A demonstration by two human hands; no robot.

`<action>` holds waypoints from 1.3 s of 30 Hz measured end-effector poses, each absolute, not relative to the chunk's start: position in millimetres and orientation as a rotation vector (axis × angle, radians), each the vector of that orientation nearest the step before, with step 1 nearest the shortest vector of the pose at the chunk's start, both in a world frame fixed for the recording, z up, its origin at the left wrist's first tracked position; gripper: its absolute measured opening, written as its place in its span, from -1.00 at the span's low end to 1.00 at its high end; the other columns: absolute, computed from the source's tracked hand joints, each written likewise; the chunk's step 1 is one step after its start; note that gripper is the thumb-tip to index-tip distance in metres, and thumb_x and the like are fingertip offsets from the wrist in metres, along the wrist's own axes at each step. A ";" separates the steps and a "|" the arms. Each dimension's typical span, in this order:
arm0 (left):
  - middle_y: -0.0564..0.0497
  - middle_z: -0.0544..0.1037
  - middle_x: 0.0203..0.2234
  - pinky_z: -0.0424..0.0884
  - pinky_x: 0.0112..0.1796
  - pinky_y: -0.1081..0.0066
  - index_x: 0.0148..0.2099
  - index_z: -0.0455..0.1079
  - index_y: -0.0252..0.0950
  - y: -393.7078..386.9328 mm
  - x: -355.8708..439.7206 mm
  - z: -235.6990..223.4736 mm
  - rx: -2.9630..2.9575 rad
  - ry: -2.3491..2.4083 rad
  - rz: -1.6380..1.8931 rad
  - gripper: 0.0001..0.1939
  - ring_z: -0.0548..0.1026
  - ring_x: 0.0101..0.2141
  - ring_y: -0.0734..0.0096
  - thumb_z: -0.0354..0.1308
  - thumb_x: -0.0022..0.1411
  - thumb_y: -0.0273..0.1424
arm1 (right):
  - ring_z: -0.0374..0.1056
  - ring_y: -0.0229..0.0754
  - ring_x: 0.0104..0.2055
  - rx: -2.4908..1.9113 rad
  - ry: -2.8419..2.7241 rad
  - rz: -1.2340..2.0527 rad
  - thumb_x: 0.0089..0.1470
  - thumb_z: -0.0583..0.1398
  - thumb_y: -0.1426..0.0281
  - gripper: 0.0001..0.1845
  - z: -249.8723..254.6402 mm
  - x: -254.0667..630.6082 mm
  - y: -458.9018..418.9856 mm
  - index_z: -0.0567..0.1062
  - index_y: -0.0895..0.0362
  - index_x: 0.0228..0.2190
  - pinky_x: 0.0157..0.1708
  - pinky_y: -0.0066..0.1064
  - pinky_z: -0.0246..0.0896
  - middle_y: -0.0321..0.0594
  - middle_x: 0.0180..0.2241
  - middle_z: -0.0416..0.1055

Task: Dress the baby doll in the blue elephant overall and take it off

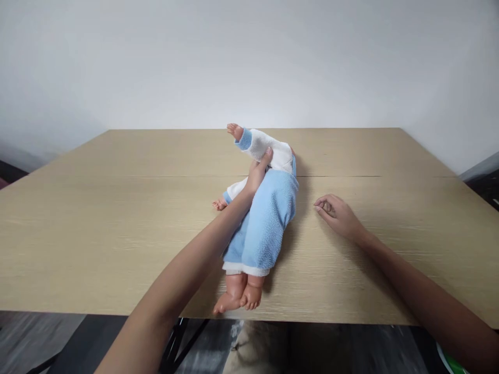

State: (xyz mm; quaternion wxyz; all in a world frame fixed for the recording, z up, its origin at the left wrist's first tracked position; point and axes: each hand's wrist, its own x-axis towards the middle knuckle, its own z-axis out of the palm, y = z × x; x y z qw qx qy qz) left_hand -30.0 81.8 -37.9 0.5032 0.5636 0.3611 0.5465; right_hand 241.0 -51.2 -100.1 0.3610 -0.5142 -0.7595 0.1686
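A baby doll [268,218] in a white top and light blue fleece trousers lies on its side across the middle of the table. Its bare feet point toward the near edge, and one arm sticks up to the left; no head shows from here. My left hand [258,174] is closed around the doll's chest, thumb over the white top, with most fingers hidden behind the arm and body. To the right of the doll, apart from it, my right hand [337,214] is by the tabletop. Its fingers are curled in toward the thumb, and nothing shows in them.
The light wooden table [117,228] has a seam running across it behind the doll. A plain pale wall [249,62] rises beyond the far edge. Below the near edge are dark table legs [181,337] and the floor.
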 end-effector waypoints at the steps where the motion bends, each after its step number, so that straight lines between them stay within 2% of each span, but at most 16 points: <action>1: -0.23 0.69 0.20 0.48 0.34 -0.02 0.24 0.52 -0.33 82.8 -28.2 -40.5 1.318 0.812 1.335 -0.03 0.57 0.30 -0.20 0.31 0.19 0.41 | 0.47 0.00 -0.19 -1.323 -1.960 0.435 0.41 0.22 0.24 -0.83 -100.2 241.1 -51.0 0.57 0.04 -0.18 -0.09 -0.13 0.38 -0.14 -0.25 0.59; 3: -0.24 0.68 0.22 0.45 0.38 -0.02 0.22 0.54 -0.33 82.9 -23.9 -42.9 1.276 0.753 1.357 -0.10 0.53 0.36 -0.22 0.39 0.19 0.32 | 0.48 0.01 -0.18 -1.320 -1.959 0.439 0.40 0.22 0.24 -0.84 -100.2 241.1 -50.7 0.57 0.04 -0.18 -0.08 -0.13 0.38 -0.14 -0.25 0.59; 8: -0.23 0.63 0.30 0.37 0.43 0.03 0.22 0.56 -0.33 75.9 -17.0 -38.3 1.345 0.795 1.348 -0.22 0.47 0.41 -0.17 0.36 0.29 0.23 | 0.47 0.01 -0.17 -1.322 -1.958 0.466 0.40 0.22 0.23 -0.83 -99.3 240.3 -50.6 0.56 0.04 -0.17 -0.07 -0.12 0.37 -0.14 -0.24 0.58; 12: -0.25 0.67 0.22 0.32 0.43 0.00 0.15 0.58 -0.34 72.9 -10.0 -33.3 1.455 0.895 1.337 -0.31 0.50 0.37 -0.20 0.34 0.32 0.17 | 0.44 -0.01 -0.24 -1.362 -1.871 0.533 0.39 0.22 0.14 -0.74 -100.0 240.4 -50.1 0.56 0.06 -0.16 -0.15 -0.14 0.36 -0.18 -0.31 0.51; 14: -0.20 0.70 0.17 0.32 0.41 0.00 0.08 0.60 -0.29 72.9 -2.8 -32.2 1.592 0.938 1.341 -0.45 0.52 0.32 -0.17 0.29 0.38 0.08 | 0.44 -0.03 -0.28 -1.388 -1.767 0.620 0.40 0.22 0.06 -0.67 -100.8 240.2 -49.1 0.56 0.07 -0.11 -0.21 -0.17 0.38 -0.19 -0.32 0.51; 16: -0.18 0.73 0.11 0.36 0.36 -0.01 0.02 0.61 -0.26 72.5 6.5 -31.9 1.775 0.955 1.322 -0.57 0.56 0.25 -0.14 0.21 0.43 -0.02 | 0.48 -0.03 -0.23 -1.392 -1.642 0.691 0.39 0.23 -0.07 -0.55 -101.4 240.3 -46.8 0.56 0.06 -0.07 -0.18 -0.17 0.42 -0.15 -0.25 0.56; 20: -0.27 0.70 0.12 0.41 0.26 -0.08 0.10 0.56 -0.29 66.3 26.4 -31.6 2.155 1.044 1.151 -0.63 0.58 0.16 -0.20 0.16 0.44 -0.16 | 0.54 -0.01 -0.14 -1.367 -1.352 0.828 0.27 0.17 -0.35 -0.28 -98.4 247.3 -37.3 0.54 0.02 -0.05 -0.10 -0.15 0.51 -0.06 -0.11 0.61; 22: -0.31 0.69 0.10 0.40 0.24 -0.11 0.13 0.55 -0.31 61.0 35.4 -30.7 2.368 1.122 0.973 -0.63 0.57 0.14 -0.24 0.19 0.44 -0.19 | 0.58 0.02 -0.15 -1.332 -1.215 1.001 0.25 0.12 -0.41 -0.23 -92.7 256.5 -31.9 0.53 0.00 -0.03 -0.11 -0.13 0.56 -0.04 -0.08 0.63; 25: -0.30 0.68 0.12 0.38 0.24 -0.12 0.19 0.53 -0.33 54.1 45.5 -28.5 2.607 1.122 0.707 -0.58 0.52 0.15 -0.26 0.27 0.40 -0.21 | 0.66 0.15 -0.07 -1.249 -1.055 1.347 0.31 0.01 -0.37 -0.23 -80.5 273.6 -27.0 0.56 -0.01 -0.01 -0.06 0.03 0.62 0.04 -0.05 0.69; 27: -0.26 0.66 0.18 0.36 0.28 -0.11 0.25 0.50 -0.30 51.1 48.0 -26.4 2.657 1.065 0.629 -0.51 0.48 0.21 -0.25 0.32 0.39 -0.18 | 0.67 0.21 -0.06 -1.224 -0.976 1.511 0.34 -0.02 -0.32 -0.23 -73.0 282.1 -26.7 0.60 0.02 -0.03 -0.07 0.12 0.63 0.07 -0.10 0.72; 29: -0.26 0.64 0.21 0.35 0.30 -0.10 0.26 0.48 -0.30 48.2 45.3 -24.0 2.649 1.031 0.609 -0.49 0.47 0.24 -0.21 0.33 0.42 -0.12 | 0.67 0.22 -0.11 -1.235 -0.944 1.581 0.36 0.00 -0.27 -0.28 -67.9 285.5 -28.3 0.63 0.04 -0.10 -0.13 0.14 0.64 0.05 -0.20 0.72; 34: -0.30 0.61 0.20 0.33 0.31 -0.10 0.20 0.49 -0.30 36.8 8.7 -21.6 2.599 1.156 0.804 -0.59 0.46 0.26 -0.18 0.14 0.54 -0.11 | 0.57 0.04 -0.35 -1.289 -0.983 1.463 0.27 0.26 -0.07 -0.58 -61.7 277.0 -36.5 0.66 0.00 -0.23 -0.37 -0.13 0.56 -0.11 -0.32 0.69; 37: -0.30 0.62 0.13 0.31 0.30 -0.14 0.17 0.49 -0.28 33.4 -32.6 -26.5 2.482 1.363 0.916 -0.58 0.48 0.20 -0.21 0.06 0.56 -0.08 | 0.44 -0.06 -0.50 -1.329 -1.022 1.456 0.14 0.40 -0.06 -0.57 -57.4 268.8 -42.2 0.67 0.04 -0.25 -0.57 -0.27 0.37 -0.16 -0.45 0.61; 39: -0.31 0.62 0.13 0.24 0.35 -0.15 0.12 0.49 -0.26 34.6 -64.0 -31.3 2.306 1.523 0.937 -0.56 0.45 0.21 -0.27 0.09 0.52 -0.01 | 0.39 -0.07 -0.55 -1.336 -1.061 1.449 0.10 0.44 -0.09 -0.53 -54.6 263.3 -45.6 0.67 0.04 -0.23 -0.64 -0.30 0.26 -0.23 -0.57 0.49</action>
